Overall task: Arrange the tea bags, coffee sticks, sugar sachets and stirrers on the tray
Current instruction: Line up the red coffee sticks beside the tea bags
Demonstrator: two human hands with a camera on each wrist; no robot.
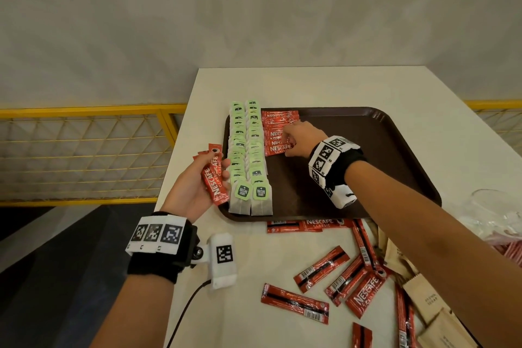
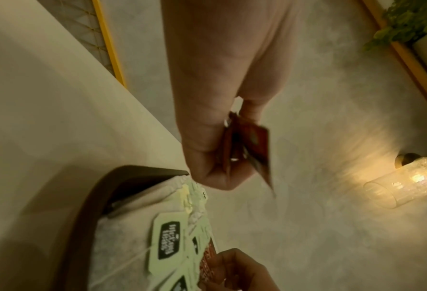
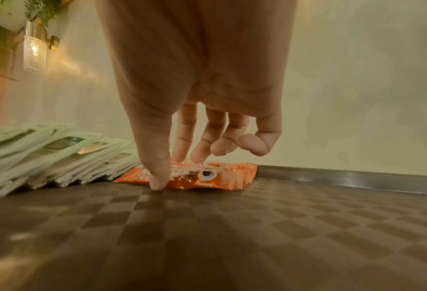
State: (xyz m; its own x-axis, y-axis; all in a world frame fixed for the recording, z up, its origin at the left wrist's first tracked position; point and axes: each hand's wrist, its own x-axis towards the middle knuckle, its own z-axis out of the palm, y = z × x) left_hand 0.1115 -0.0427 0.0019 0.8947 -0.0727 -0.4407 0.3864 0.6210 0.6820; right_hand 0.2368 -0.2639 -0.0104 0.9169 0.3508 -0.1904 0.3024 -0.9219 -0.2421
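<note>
A brown tray (image 1: 381, 150) lies on the white table. Two overlapping rows of green-tagged tea bags (image 1: 248, 155) run along its left side. Beside them is a column of red coffee sticks (image 1: 278, 133). My right hand (image 1: 286, 144) is at the nearest stick of that column. In the right wrist view its thumb (image 3: 160, 177) sits at the near edge of this coffee stick (image 3: 207, 177) and two fingertips rest on top. My left hand (image 1: 209, 175) hovers left of the tray and grips several coffee sticks (image 1: 216, 181), which also show in the left wrist view (image 2: 252, 145).
Loose coffee sticks (image 1: 333, 277) lie scattered on the table in front of the tray. Brown paper sugar sachets (image 1: 423, 299) are at the lower right, with clear plastic (image 1: 494, 215) above them. The table's left edge runs close to the tray, and a yellow railing (image 1: 84, 150) stands beyond it.
</note>
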